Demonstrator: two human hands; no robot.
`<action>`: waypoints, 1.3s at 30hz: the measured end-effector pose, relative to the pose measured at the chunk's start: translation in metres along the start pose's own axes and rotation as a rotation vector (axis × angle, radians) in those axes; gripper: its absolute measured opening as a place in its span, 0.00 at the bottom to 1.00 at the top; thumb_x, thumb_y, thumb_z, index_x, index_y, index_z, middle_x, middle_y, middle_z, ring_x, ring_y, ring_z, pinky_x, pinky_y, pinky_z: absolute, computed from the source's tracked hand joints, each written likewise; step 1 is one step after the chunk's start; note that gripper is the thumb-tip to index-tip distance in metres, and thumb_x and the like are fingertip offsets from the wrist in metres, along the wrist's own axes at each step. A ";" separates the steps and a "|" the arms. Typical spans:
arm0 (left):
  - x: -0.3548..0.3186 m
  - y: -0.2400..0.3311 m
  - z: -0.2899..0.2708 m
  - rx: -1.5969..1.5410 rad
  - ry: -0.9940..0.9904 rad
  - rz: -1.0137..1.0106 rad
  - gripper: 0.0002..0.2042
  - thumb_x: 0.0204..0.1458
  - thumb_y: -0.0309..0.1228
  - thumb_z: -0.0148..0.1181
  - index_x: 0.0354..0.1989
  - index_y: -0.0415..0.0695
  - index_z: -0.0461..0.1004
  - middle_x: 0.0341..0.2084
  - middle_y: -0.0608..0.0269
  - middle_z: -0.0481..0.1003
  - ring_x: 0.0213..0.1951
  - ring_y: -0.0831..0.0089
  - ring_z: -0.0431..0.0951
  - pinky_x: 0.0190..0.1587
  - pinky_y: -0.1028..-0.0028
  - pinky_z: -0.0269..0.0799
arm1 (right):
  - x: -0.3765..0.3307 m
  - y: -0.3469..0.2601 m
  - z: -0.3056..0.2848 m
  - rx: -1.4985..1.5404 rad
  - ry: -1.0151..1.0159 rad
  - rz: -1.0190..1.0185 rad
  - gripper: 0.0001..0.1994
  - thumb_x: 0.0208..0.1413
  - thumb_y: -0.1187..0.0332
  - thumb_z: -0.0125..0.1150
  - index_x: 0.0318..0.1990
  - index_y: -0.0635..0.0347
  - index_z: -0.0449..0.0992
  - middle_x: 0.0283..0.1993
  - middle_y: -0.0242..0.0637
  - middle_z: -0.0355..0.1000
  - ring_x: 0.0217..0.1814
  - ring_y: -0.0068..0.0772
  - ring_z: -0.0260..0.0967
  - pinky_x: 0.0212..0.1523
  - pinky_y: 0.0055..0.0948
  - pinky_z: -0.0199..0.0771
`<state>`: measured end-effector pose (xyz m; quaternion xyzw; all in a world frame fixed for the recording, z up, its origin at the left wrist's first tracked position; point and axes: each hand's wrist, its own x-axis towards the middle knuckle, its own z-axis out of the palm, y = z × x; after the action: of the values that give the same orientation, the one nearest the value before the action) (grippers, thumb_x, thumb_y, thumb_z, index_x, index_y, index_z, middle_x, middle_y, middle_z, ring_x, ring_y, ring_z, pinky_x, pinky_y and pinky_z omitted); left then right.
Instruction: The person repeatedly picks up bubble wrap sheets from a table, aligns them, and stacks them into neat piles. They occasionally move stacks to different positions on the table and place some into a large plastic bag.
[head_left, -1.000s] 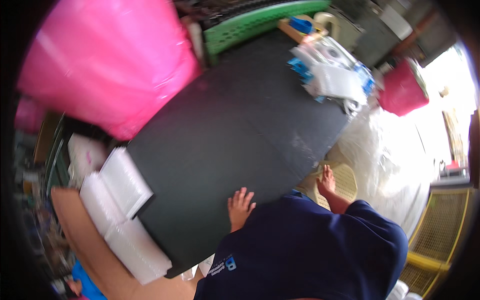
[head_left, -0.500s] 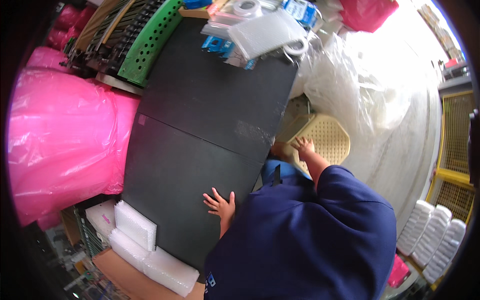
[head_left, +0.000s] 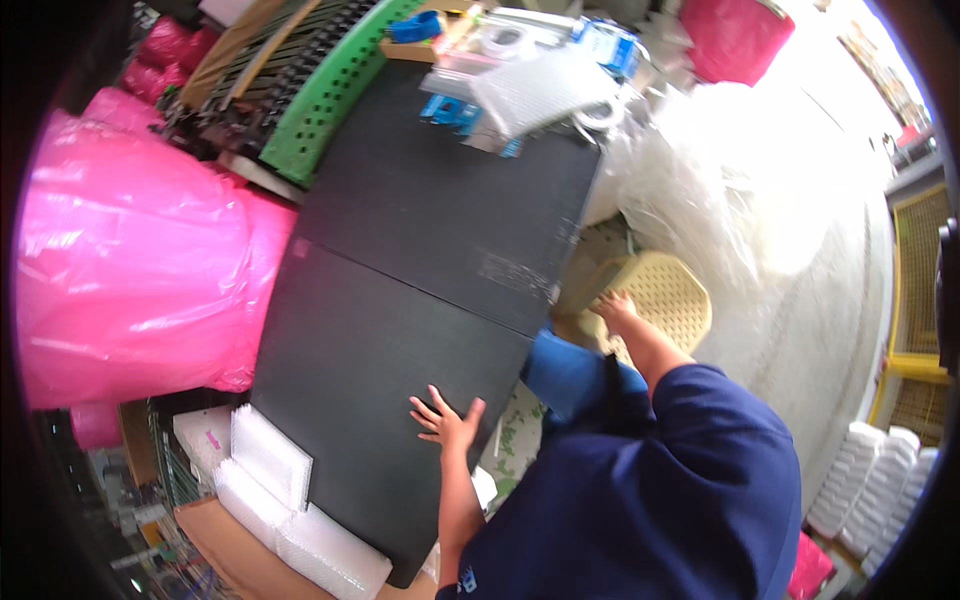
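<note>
My left hand [head_left: 450, 424] rests on the black tabletop [head_left: 390, 330] near its edge, fingers spread and nothing under them but the surface. To the right, my right hand [head_left: 616, 304] lies on the beige plastic stool [head_left: 668, 296], whose seat is dotted with small holes. Its fingers are stretched out and it holds nothing. The stool stands on the floor beside the table's right edge, and my leg in blue trousers [head_left: 570, 372] is between the two.
Bubble-wrap sheets [head_left: 550, 88], tape rolls and blue packets crowd the table's far end. Bubble-wrap stacks [head_left: 335, 548] sit at the near left. A pink plastic-covered bulk [head_left: 150, 270] and a green perforated rail [head_left: 325, 110] flank the left side. Clear plastic bags [head_left: 690, 180] stand at the right.
My body has shifted right, away from the table edge, showing floor between us. My left forearm is more extended. Both hands remain on the table and the stool.
</note>
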<state>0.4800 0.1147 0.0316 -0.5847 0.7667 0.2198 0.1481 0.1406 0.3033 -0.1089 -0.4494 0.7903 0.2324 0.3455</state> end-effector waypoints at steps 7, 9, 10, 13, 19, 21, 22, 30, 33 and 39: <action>-0.010 -0.007 0.013 -0.010 0.415 0.177 0.48 0.25 0.68 0.57 0.59 0.57 0.56 0.63 0.61 0.45 0.64 0.56 0.41 0.56 0.37 0.33 | 0.050 0.015 0.011 -0.133 -0.050 -0.031 0.41 0.34 0.49 0.66 0.60 0.32 0.54 0.65 0.29 0.43 0.67 0.39 0.38 0.58 0.52 0.47; -0.012 -0.014 0.016 -0.083 0.435 0.155 0.44 0.28 0.66 0.57 0.58 0.58 0.59 0.63 0.62 0.47 0.64 0.56 0.44 0.55 0.37 0.35 | 0.061 0.015 0.011 -0.197 -0.076 -0.043 0.40 0.34 0.49 0.66 0.59 0.33 0.54 0.65 0.29 0.43 0.66 0.39 0.39 0.57 0.52 0.48; -0.006 -0.011 0.018 -0.106 0.444 0.199 0.43 0.29 0.65 0.57 0.57 0.59 0.60 0.63 0.62 0.48 0.63 0.56 0.46 0.55 0.37 0.36 | 0.054 0.020 0.014 -0.198 -0.097 -0.002 0.40 0.34 0.49 0.65 0.59 0.33 0.54 0.64 0.29 0.44 0.65 0.39 0.39 0.57 0.52 0.48; -0.006 -0.014 0.015 -0.164 0.484 0.213 0.40 0.31 0.63 0.58 0.56 0.60 0.61 0.62 0.62 0.50 0.62 0.56 0.49 0.54 0.37 0.39 | 0.059 0.011 0.010 -0.230 -0.123 -0.007 0.39 0.35 0.49 0.65 0.58 0.34 0.55 0.63 0.29 0.45 0.64 0.40 0.40 0.56 0.51 0.49; -0.016 -0.023 0.002 -0.280 0.455 0.207 0.37 0.34 0.61 0.58 0.56 0.61 0.61 0.62 0.65 0.49 0.63 0.59 0.48 0.55 0.37 0.40 | 0.055 -0.030 -0.001 -0.196 -0.117 -0.042 0.37 0.36 0.49 0.64 0.57 0.36 0.56 0.60 0.30 0.47 0.61 0.40 0.43 0.54 0.50 0.51; -0.022 -0.029 0.004 -0.329 0.466 0.184 0.36 0.36 0.59 0.57 0.57 0.60 0.60 0.62 0.66 0.48 0.63 0.62 0.47 0.56 0.39 0.39 | 0.056 -0.050 -0.017 -0.177 -0.064 -0.099 0.36 0.36 0.49 0.63 0.57 0.37 0.57 0.59 0.30 0.48 0.61 0.40 0.43 0.53 0.50 0.52; -0.021 -0.030 0.006 -0.347 0.489 0.192 0.36 0.37 0.58 0.57 0.57 0.59 0.60 0.62 0.66 0.48 0.63 0.63 0.47 0.57 0.40 0.39 | 0.057 -0.061 -0.027 -0.150 -0.019 -0.123 0.36 0.36 0.49 0.63 0.56 0.37 0.57 0.59 0.30 0.48 0.60 0.40 0.44 0.52 0.50 0.52; -0.012 -0.030 0.034 -0.453 0.663 0.213 0.30 0.44 0.50 0.55 0.55 0.51 0.62 0.60 0.67 0.53 0.62 0.69 0.50 0.61 0.51 0.41 | 0.043 -0.162 -0.176 0.013 0.431 -0.472 0.33 0.37 0.49 0.61 0.55 0.39 0.58 0.56 0.31 0.51 0.57 0.41 0.47 0.49 0.49 0.55; -0.010 -0.029 0.041 -0.481 0.682 0.175 0.28 0.45 0.49 0.55 0.55 0.50 0.62 0.60 0.67 0.54 0.62 0.70 0.51 0.62 0.55 0.40 | 0.035 -0.190 -0.207 0.018 0.470 -0.598 0.32 0.38 0.49 0.61 0.54 0.40 0.59 0.54 0.32 0.52 0.55 0.41 0.48 0.48 0.48 0.56; -0.006 -0.027 0.051 -0.568 0.789 0.120 0.26 0.46 0.44 0.55 0.53 0.48 0.63 0.58 0.65 0.58 0.61 0.69 0.53 0.62 0.58 0.43 | 0.021 -0.221 -0.224 0.007 0.484 -0.768 0.30 0.38 0.49 0.59 0.53 0.42 0.60 0.52 0.32 0.55 0.53 0.41 0.51 0.46 0.48 0.58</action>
<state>0.5061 0.1397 -0.0136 -0.5954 0.7065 0.1901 -0.3320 0.2505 0.0319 0.0091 -0.7503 0.6252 -0.0273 0.2134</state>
